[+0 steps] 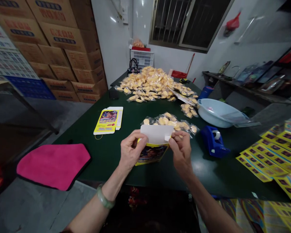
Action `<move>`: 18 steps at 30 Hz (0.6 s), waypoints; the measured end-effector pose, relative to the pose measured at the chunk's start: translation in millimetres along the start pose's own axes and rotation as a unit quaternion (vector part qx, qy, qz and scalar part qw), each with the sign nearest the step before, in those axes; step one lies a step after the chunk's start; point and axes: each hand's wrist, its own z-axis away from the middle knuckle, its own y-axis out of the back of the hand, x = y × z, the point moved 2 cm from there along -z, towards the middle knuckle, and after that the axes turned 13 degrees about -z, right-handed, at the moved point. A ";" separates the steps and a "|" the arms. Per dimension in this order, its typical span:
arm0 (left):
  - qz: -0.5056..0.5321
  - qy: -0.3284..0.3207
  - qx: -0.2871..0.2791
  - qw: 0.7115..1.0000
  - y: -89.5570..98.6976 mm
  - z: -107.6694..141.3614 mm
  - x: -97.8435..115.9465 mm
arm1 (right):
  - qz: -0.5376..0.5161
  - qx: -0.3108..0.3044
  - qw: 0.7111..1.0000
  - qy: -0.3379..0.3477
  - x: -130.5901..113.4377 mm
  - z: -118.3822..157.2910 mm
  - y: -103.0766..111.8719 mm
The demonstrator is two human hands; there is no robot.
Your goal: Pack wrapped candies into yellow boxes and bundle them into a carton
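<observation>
Between my hands, near the table's front edge, a yellow printed carton (152,154) stands with its white top flap raised. My left hand (133,149) pinches the carton's upper left corner between thumb and fingers. At the upper right corner, by a small white side flap, my right hand (181,150) is closed on the carton. Just behind it lie several clear packets of pale yellow pieces (168,120). Flattened yellow cartons (108,121) rest on the table to the left. The inside of the held carton is hidden from me.
A large heap of packets (150,82) covers the table's far part. To the right are a blue tape dispenser (213,141), a pale blue basin (218,113) and stacked yellow cartons (269,155). A pink cloth-like piece (54,165) sits at the left edge.
</observation>
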 end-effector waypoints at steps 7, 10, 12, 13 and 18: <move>0.224 0.215 -0.099 0.945 -11.2 -13.7 8.5 | -0.099 -0.104 0.985 -0.096 -1.2 -6.7 11.1; 0.235 0.243 -0.095 0.936 -11.2 -18.0 10.3 | -0.091 -0.094 0.989 -0.075 1.6 -3.5 15.0; 0.229 0.236 -0.081 0.941 -11.1 -17.3 9.3 | -0.081 -0.100 0.990 -0.062 1.7 -2.2 15.2; 0.221 0.224 -0.070 0.947 -11.1 -16.6 8.3 | -0.069 -0.104 0.991 -0.050 0.5 -2.4 14.9; 0.152 0.097 -0.020 0.983 -10.0 -14.2 1.4 | 0.096 -0.100 0.987 0.078 -12.9 -6.9 12.4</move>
